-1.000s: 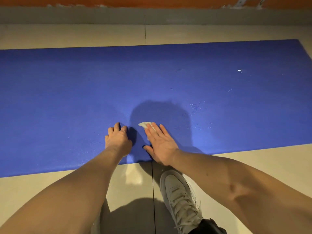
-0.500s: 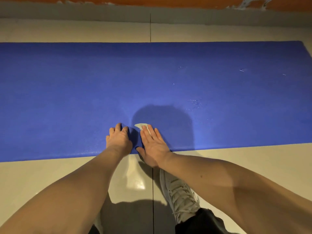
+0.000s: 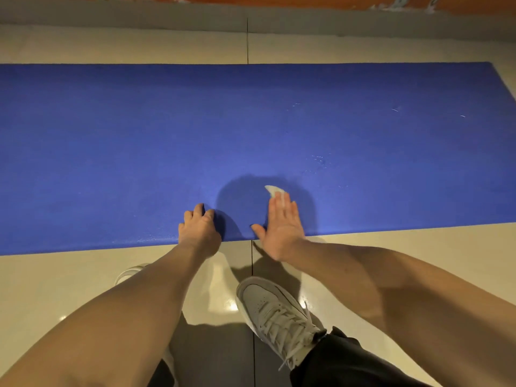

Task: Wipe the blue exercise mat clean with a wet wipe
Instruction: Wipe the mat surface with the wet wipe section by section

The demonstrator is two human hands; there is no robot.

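Note:
The blue exercise mat [image 3: 139, 149] lies flat across the tiled floor, its near edge just past my feet. My right hand [image 3: 282, 227] lies flat on the mat near that edge, its straight fingers pressing a white wet wipe [image 3: 271, 189] whose tip sticks out beyond the fingertips. My left hand [image 3: 199, 229] rests on the mat a little to the left, fingers curled, holding nothing. A few small white specks [image 3: 396, 109] and faint wet marks [image 3: 318, 159] show on the mat's right half.
My right foot in a white sneaker [image 3: 275, 311] stands on the glossy beige tiles [image 3: 55, 277] just in front of the mat. The toe of another shoe [image 3: 129, 272] peeks out by my left forearm. A grey skirting and orange wall [image 3: 167, 12] run along the far side.
My right hand has slid the wipe to the right and slightly forward, away from my left hand. The left hand has stayed in place near the mat's edge.

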